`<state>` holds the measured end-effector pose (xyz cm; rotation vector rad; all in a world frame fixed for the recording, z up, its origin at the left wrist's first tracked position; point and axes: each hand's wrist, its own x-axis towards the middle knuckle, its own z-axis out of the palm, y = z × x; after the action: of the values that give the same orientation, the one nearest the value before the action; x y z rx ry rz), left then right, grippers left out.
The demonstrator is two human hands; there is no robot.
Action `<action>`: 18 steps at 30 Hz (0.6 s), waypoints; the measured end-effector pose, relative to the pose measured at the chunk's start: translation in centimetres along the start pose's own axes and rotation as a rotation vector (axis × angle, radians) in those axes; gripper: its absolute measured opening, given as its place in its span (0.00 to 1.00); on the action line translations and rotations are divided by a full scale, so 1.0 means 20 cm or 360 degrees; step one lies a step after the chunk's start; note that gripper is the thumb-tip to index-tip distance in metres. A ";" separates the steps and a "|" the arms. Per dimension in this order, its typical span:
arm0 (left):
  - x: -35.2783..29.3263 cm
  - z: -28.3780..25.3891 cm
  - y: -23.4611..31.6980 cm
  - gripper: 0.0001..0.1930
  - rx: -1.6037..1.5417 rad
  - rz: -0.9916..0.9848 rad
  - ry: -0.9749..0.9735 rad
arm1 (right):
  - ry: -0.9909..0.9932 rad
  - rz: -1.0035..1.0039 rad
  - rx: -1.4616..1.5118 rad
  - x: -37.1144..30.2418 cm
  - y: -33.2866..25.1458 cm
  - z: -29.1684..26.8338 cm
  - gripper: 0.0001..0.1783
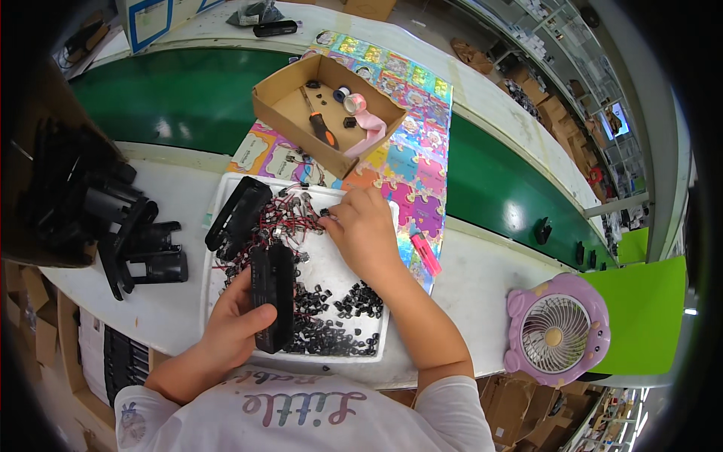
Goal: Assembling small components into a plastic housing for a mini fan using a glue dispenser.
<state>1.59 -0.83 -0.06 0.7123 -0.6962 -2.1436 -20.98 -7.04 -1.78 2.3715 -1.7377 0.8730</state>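
My left hand (239,324) is closed round a long black plastic housing (273,297), held upright over the near left of a white tray (387,331). My right hand (364,230) pinches a small dark part (325,213) above the tray, by a tangle of thin red and black wires (290,213) with small connectors. The small part's kind is hard to make out between the fingertips. A second black housing (239,213) rests at the tray's far left. Several small black plastic pieces (331,335) lie loose in the tray's near half.
Beyond the tray, a cardboard box (301,143) holds a screwdriver (322,129), tape and pink cloth. A pink pen-like tool (425,254) lies to the right, near a purple fan (557,331). Black plastic housings (154,252) are piled at left. A green belt (497,196) runs behind.
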 end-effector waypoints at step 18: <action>0.02 0.04 0.00 0.25 -0.0270 -0.0331 -0.0116 | -0.0208 -0.0177 0.0891 -0.05 -0.25 -0.31 0.13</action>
<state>0.87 -0.90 0.54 0.6416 -0.4870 -2.3958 -19.11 -2.07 4.26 2.8886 -1.5307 1.3608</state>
